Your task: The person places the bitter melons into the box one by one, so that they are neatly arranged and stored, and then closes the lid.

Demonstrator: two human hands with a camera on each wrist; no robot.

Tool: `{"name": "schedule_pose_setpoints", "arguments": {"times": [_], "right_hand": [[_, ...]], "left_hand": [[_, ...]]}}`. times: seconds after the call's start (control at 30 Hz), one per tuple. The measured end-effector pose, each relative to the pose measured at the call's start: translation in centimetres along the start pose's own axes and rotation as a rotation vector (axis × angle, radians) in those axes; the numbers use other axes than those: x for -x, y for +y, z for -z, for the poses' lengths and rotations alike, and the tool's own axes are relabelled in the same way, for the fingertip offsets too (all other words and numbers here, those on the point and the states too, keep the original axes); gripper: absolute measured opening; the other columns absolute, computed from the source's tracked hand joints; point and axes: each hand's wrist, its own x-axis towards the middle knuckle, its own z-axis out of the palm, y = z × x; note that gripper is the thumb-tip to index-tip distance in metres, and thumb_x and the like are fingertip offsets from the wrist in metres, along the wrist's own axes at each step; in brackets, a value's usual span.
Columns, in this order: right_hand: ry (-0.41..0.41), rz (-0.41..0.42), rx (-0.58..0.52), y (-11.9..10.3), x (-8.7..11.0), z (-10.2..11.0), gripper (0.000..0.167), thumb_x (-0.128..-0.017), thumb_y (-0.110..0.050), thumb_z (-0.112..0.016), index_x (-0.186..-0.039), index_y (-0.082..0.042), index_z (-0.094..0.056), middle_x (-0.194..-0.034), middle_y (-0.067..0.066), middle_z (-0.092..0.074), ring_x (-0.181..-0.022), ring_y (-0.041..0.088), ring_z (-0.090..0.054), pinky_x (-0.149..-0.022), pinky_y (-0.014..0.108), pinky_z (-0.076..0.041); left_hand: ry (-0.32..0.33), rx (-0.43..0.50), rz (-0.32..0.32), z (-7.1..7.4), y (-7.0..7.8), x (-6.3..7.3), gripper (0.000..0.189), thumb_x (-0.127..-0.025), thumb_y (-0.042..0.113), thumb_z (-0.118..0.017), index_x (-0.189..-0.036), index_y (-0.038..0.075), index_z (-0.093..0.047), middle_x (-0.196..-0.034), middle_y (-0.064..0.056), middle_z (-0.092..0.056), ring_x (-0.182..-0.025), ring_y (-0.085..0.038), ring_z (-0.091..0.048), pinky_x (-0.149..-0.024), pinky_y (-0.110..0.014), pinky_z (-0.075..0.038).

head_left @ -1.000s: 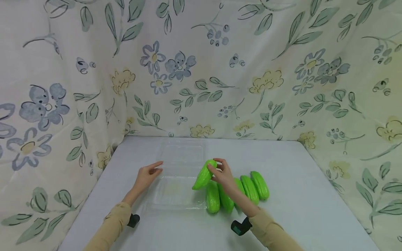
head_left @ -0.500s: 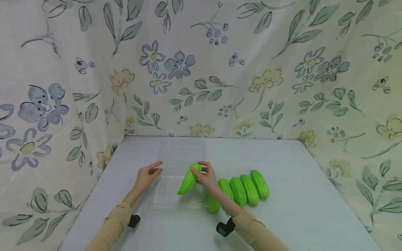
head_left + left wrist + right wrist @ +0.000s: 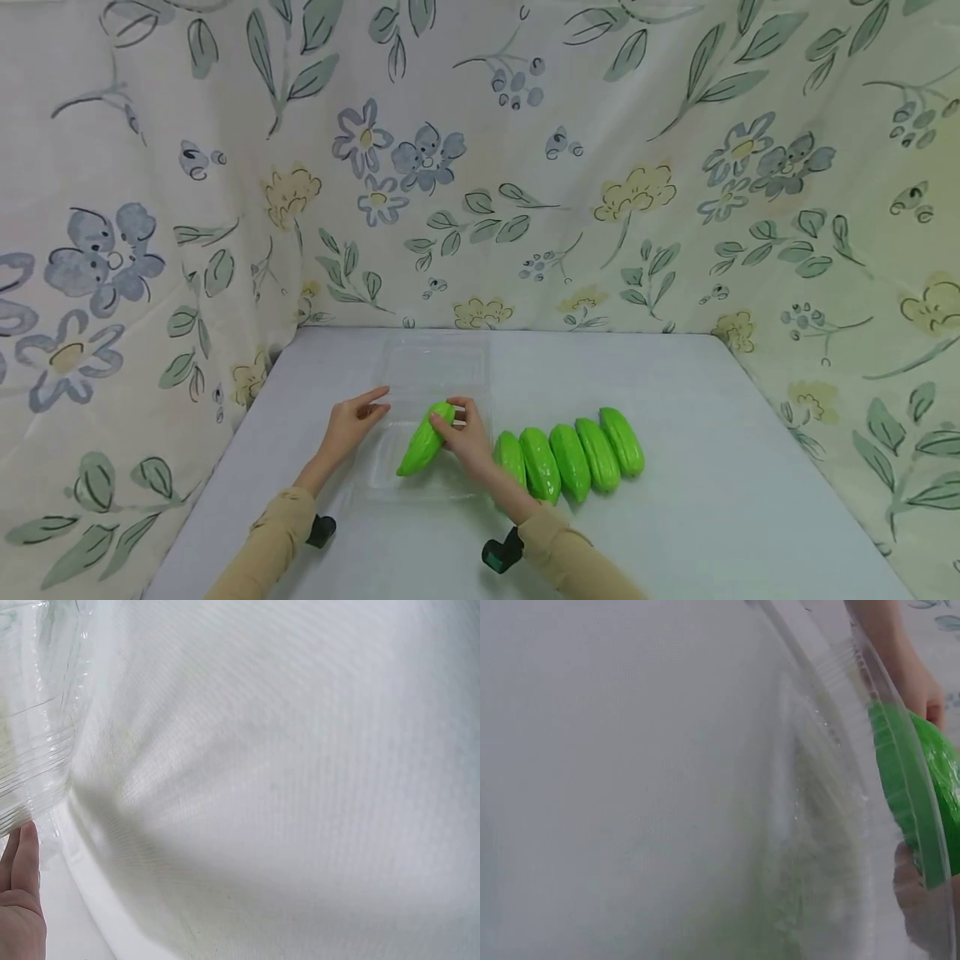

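A clear plastic clamshell box (image 3: 411,497) lies open on the table, its lid (image 3: 435,354) folded back at the far side. My right hand (image 3: 471,446) pinches a bumpy green bitter melon (image 3: 425,440) between thumb and fingers, tilted over the near tray. The right wrist view shows the melon (image 3: 900,772) behind the box's clear wall (image 3: 832,817). My left hand (image 3: 352,425) is at the box's left side near the hinge. Its straight fingers (image 3: 27,859) touch the box edge in the left wrist view, holding nothing.
Several more green bitter melons (image 3: 570,462) lie side by side in a row just right of the box. The white table (image 3: 697,467) is bordered at the back and sides by a floral curtain (image 3: 480,167).
My right hand has carried the bitter melon leftward and lower, from the box's right edge to over the near tray. The left hand stays in place.
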Motion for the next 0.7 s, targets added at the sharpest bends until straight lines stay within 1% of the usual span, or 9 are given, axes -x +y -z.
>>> {"name": "schedule_pose_setpoints", "arguments": {"times": [0.2,0.33,0.43,0.53,0.63,0.7], "right_hand": [[0.025,0.001,0.03,-0.3,0.3,-1.2,0.046,-0.092,-0.016,-0.062,-0.127,0.006,-0.042,-0.108,0.022,-0.05,-0.083,0.014,-0.054,-0.072,0.033,-0.054],[0.034,-0.005,0.042,0.2,-0.3,-1.9,0.046,-0.091,-0.015,-0.063,-0.127,0.007,-0.043,-0.109,0.024,-0.051,-0.082,0.014,-0.054,-0.07,0.031,-0.054],[0.039,-0.003,0.037,1.2,-1.2,-2.4,0.047,-0.09,-0.015,-0.064,-0.127,0.006,-0.044,-0.108,0.024,-0.052,-0.08,0.015,-0.055,-0.067,0.032,-0.054],[0.041,0.0,0.047,2.8,-2.3,-3.0,0.047,-0.089,-0.018,-0.066,-0.126,0.002,-0.046,-0.107,0.021,-0.053,-0.08,0.015,-0.056,-0.065,0.032,-0.054],[0.043,-0.011,0.052,4.1,-3.2,-3.5,0.047,-0.088,-0.021,-0.068,-0.126,-0.002,-0.048,-0.107,0.018,-0.054,-0.081,0.015,-0.056,-0.066,0.031,-0.053],[0.037,-0.014,0.06,4.5,-3.5,-3.9,0.048,-0.087,-0.023,-0.069,-0.125,-0.004,-0.049,-0.106,0.016,-0.054,-0.081,0.015,-0.057,-0.066,0.03,-0.053]], "left_hand": [[0.013,-0.008,-0.017,-0.1,0.1,-0.1,0.035,-0.087,0.01,-0.068,-0.121,0.002,-0.064,-0.099,-0.016,-0.073,-0.081,-0.007,-0.069,-0.053,-0.019,-0.042],[0.011,-0.021,-0.005,0.0,0.1,0.0,0.035,-0.088,0.011,-0.067,-0.122,0.003,-0.064,-0.101,-0.016,-0.072,-0.084,-0.015,-0.07,-0.057,-0.019,-0.045],[0.006,-0.035,0.005,0.1,0.2,0.0,0.035,-0.088,0.013,-0.067,-0.123,0.005,-0.064,-0.101,-0.015,-0.072,-0.085,-0.022,-0.071,-0.059,-0.019,-0.045],[0.004,-0.027,0.009,0.1,0.2,0.0,0.036,-0.088,0.013,-0.067,-0.123,0.005,-0.064,-0.103,-0.017,-0.072,-0.086,-0.026,-0.071,-0.059,-0.019,-0.046],[0.001,-0.024,0.008,0.0,0.3,-0.1,0.036,-0.089,0.012,-0.067,-0.123,0.003,-0.063,-0.106,-0.02,-0.07,-0.086,-0.026,-0.071,-0.057,-0.019,-0.045],[0.001,-0.029,0.01,-0.1,0.2,-0.1,0.036,-0.089,0.013,-0.067,-0.123,0.003,-0.063,-0.107,-0.02,-0.07,-0.086,-0.025,-0.071,-0.055,-0.02,-0.043]]}}
